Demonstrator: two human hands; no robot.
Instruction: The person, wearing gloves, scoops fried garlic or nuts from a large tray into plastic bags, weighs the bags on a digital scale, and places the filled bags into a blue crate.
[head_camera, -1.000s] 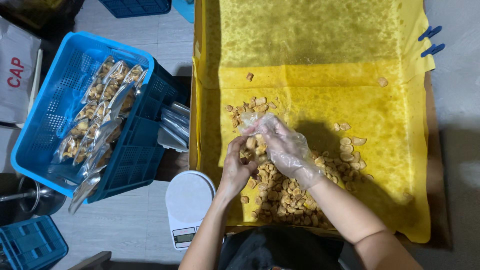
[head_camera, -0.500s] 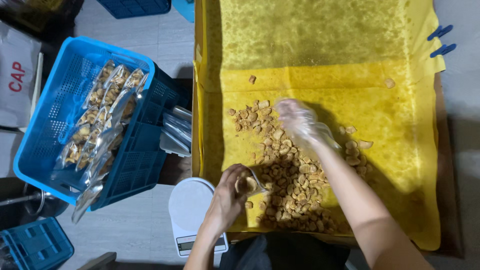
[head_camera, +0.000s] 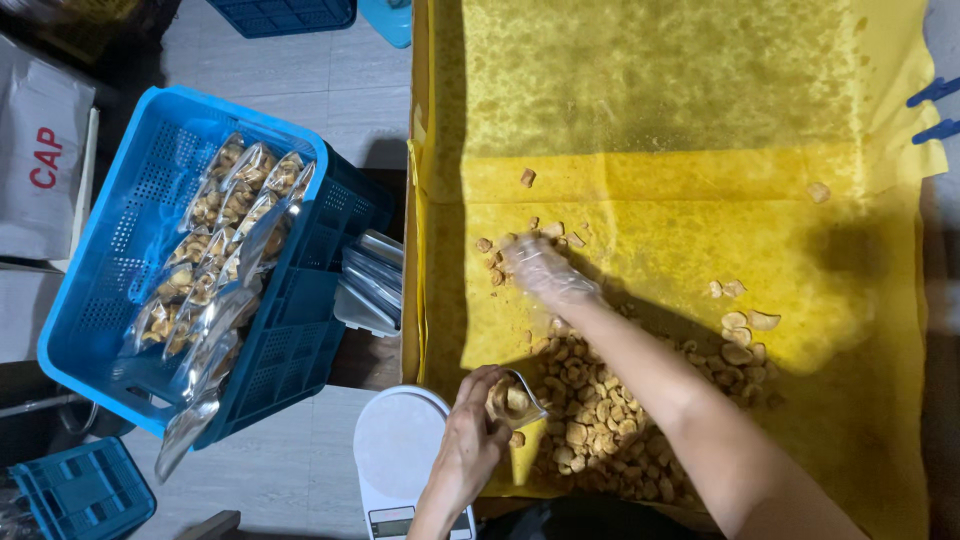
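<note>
Two hands are bagging fried snack pieces over one yellow-covered surface.

One yellow sheet (head_camera: 650, 120) is covering the surface; one blue crate (head_camera: 110, 290) of filled bags is standing off its left edge, and one white scale (head_camera: 395, 450) is sitting at its near-left corner. One heap of snack pieces (head_camera: 600, 420) is lying along the near edge. The right hand (head_camera: 540, 268), gloved, is resting loosely curled fingers on scattered pieces. The left hand (head_camera: 470, 440) is gripping one small clear bag (head_camera: 512, 400), fingers closed around it.

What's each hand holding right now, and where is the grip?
Left hand grips a small clear bag of snack pieces by its side. Gloved right hand rests on loose pieces; whether it holds any cannot be told.
</note>
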